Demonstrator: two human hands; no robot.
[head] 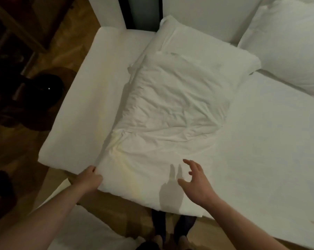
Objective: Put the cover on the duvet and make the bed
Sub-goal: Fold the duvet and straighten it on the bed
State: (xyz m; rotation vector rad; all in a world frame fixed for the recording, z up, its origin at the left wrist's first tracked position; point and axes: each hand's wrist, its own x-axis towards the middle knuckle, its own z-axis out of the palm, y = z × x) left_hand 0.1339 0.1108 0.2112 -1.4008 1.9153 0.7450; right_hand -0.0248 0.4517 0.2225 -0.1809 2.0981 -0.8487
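Left hand grips the white duvet's near corner — right hand hovers just beside, fingers spread.

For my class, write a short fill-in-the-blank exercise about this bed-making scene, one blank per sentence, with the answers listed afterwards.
1. The left hand grips the near corner of the ______.
2. The right hand hovers with its fingers ______, holding nothing.
3. The duvet is folded and wrinkled, and its colour is ______.
4. At the far end of the duvet lies a ______.

Missing words: duvet; spread open; white; pillow
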